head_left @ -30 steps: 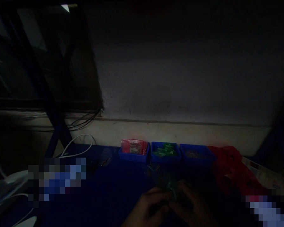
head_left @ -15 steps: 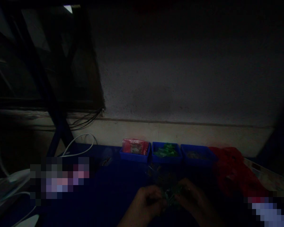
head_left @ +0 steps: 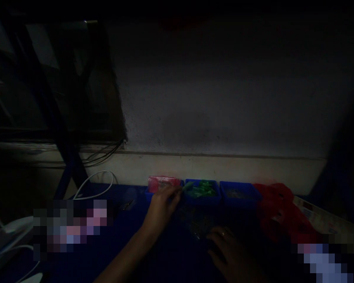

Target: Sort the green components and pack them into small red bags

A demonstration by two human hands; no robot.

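The scene is very dark. My left hand (head_left: 162,204) reaches forward to the row of blue bins, its fingers pinched on a small green piece (head_left: 188,185) at the edge of the middle blue bin (head_left: 202,199), which holds green parts. Beside it stands a blue bin with red packets (head_left: 163,182). My right hand (head_left: 231,249), with a ring on one finger, rests low on the blue table top (head_left: 135,243) with its fingers lying flat. A clear bag of small parts (head_left: 199,224) lies between the hands.
A third blue bin (head_left: 238,193) stands to the right, then a red plastic bag (head_left: 283,212) and some printed paper (head_left: 321,220). White cables (head_left: 97,184) and a dark frame leg (head_left: 67,173) are at the left. A pale wall (head_left: 224,118) runs behind the table.
Both hands were together over the clear bag near the front. My left hand has since stretched forward to the bins with a green piece, and my right hand has stayed low.
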